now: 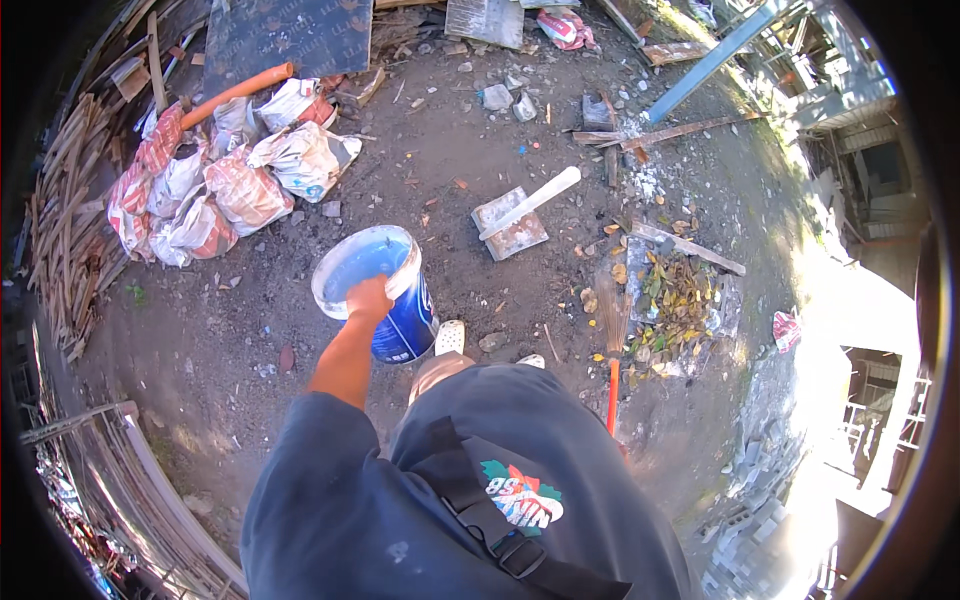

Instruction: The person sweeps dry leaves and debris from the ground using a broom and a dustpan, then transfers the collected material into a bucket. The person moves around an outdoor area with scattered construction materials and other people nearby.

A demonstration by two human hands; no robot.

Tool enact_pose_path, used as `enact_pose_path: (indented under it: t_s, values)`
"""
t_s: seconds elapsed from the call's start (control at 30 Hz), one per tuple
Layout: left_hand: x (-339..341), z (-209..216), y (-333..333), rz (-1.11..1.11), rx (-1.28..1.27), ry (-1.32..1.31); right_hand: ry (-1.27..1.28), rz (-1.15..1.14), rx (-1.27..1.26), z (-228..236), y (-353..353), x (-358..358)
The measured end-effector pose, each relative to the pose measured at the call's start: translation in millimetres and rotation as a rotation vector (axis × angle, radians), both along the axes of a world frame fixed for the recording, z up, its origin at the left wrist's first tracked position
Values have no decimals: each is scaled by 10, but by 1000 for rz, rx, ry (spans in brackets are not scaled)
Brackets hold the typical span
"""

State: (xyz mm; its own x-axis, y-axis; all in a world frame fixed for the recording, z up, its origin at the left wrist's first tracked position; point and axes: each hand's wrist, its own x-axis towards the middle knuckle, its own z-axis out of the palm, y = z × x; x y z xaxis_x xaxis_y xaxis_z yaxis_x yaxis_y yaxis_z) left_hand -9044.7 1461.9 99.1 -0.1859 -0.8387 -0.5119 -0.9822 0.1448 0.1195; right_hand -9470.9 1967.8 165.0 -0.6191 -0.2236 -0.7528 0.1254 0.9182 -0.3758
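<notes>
My left hand (370,298) is closed over the near rim of a blue bucket (405,325) with a whitish rim. The bucket is tilted a little, and I see its pale blue inside. At my right side stands a broom (613,325) with thin brown bristles and an orange handle. That handle runs back to my right hand (625,455), which is mostly hidden behind my dark shirt. Ahead of me a dustpan (510,222) with a long white handle lies on the dirt. Right of the broom is a pile of leaves (675,305).
Several filled sacks (245,190) sit at the far left, with an orange pipe (240,92) across them. Stacked wooden strips (85,215) lie beyond. A plank (690,248) borders the leaves. Broken stones (510,100) and a blue beam (715,60) are farther off.
</notes>
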Motion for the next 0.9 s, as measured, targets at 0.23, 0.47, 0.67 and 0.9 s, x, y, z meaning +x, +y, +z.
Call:
enact_pose_path:
  t_s: [0.23,0.47,0.67,0.9]
  values:
    - [-104,-25,-374,30,-247,136,-129,-149,-137,440,-628,101]
    - [197,1714,-1005,496,-432,1256,-12,-124,-177,71,-8,239]
    - [617,3207,-1230,458,-821,1116,38,-267,-110,-660,628,564]
    - [-316,2547,-897,393,-546,1351,-65,-671,-188,-439,5,606]
